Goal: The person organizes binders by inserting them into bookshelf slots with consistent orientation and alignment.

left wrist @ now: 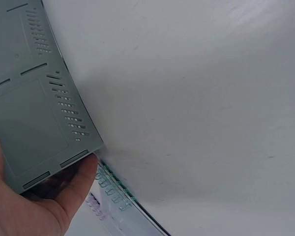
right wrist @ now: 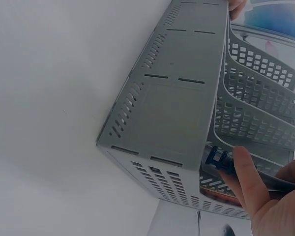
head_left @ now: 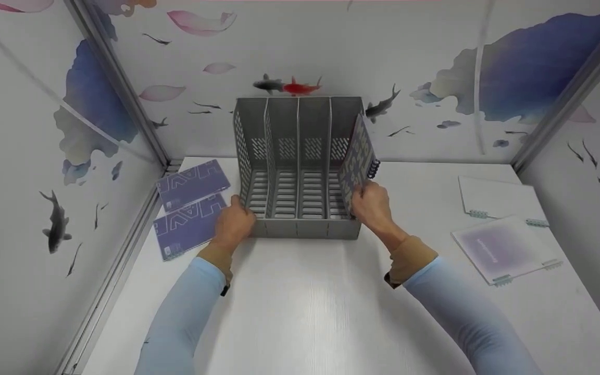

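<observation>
A grey file organizer with upright dividers stands at the back of the table, its open front toward me. My left hand grips its front left corner; in the left wrist view, thumb and fingers lie along the organizer's end. With my right hand I hold a spiral notebook by its near lower part. This notebook stands upright in the rightmost compartment, its dark coil facing right. In the right wrist view, a finger lies over the blue coil. The other compartments hold nothing.
Two purple-blue notebooks lie overlapping on the left, beside the organizer. Over on the right lie a white spiral notebook and one with a purple-tinted cover. Printed wall panels enclose the white table at the back and sides.
</observation>
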Available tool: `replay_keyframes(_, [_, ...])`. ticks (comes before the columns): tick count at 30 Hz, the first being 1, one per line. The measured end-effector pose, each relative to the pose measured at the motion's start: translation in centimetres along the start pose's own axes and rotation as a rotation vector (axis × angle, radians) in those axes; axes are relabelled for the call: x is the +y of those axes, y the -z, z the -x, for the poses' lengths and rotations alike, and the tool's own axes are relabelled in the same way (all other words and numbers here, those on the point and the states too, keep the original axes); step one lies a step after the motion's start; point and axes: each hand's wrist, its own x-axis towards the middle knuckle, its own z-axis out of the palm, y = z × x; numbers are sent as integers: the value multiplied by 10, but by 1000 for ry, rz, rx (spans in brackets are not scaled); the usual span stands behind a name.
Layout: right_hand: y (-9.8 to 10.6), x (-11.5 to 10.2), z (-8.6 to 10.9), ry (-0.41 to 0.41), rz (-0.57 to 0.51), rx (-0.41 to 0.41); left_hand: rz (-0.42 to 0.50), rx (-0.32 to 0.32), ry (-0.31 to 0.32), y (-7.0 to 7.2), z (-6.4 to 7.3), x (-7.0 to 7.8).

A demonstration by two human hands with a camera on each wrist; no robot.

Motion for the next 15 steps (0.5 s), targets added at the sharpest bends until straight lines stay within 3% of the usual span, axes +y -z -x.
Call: replay_keyframes(15, [-29, 5, -13, -119, 17, -44, -7, 43, -15, -1, 2, -1])
